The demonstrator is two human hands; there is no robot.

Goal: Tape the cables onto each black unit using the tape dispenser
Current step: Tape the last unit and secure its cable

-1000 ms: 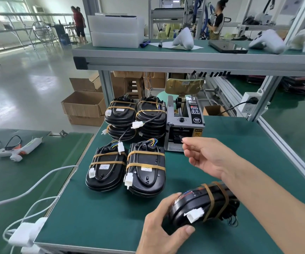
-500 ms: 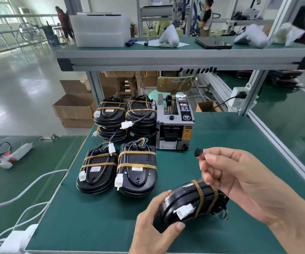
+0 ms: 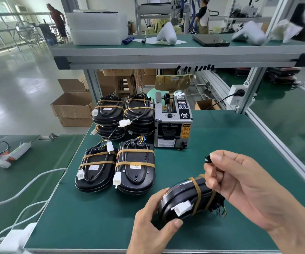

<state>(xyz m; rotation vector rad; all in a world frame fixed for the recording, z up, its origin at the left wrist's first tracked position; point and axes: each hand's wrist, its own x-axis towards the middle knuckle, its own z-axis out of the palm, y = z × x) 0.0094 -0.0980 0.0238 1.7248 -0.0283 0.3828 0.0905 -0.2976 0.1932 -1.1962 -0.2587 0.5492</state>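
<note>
My left hand grips the black unit tilted on the green surface, its fingers curled round the near end. My right hand pinches a small black piece, possibly tape, just above it. I'd press it flat over the cable, unit steadied. The tape dispenser stands behind.

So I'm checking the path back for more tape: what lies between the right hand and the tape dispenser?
In the head view, only bare green mat separates the right hand from the tape dispenser.
</note>
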